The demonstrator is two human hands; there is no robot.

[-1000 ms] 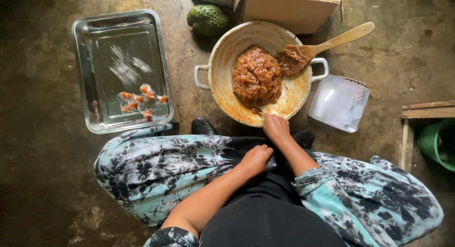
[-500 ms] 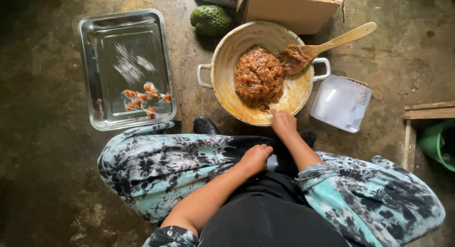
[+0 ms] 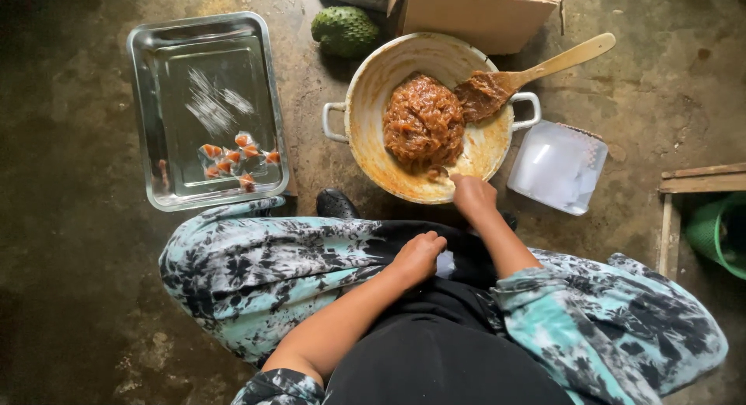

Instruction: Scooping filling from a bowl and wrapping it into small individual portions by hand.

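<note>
A cream two-handled pot (image 3: pixel 371 133) sits on the floor in front of me with a mound of sticky brown paste (image 3: pixel 423 124) and a wooden spoon (image 3: pixel 544 67) resting in it. My right hand (image 3: pixel 472 197) reaches over the pot's near rim, its fingertips pinching at the lower edge of the paste. My left hand (image 3: pixel 420 256) rests closed on my lap, holding a small clear wrapper (image 3: pixel 444 264). To the left, a steel tray (image 3: pixel 163 180) carries several small wrapped orange pieces (image 3: pixel 233 158).
A green spiky fruit (image 3: pixel 344 30) and a cardboard box (image 3: pixel 474 13) stand behind the pot. A stack of clear plastic sheets (image 3: pixel 557 166) lies right of the pot. A wooden frame (image 3: pixel 684 187) and green basket (image 3: pixel 723 230) are at the far right. My patterned skirt covers my knees.
My right hand has stayed at the pot's near rim, edging slightly into the paste. The left hand has not moved. The view has shifted a little.
</note>
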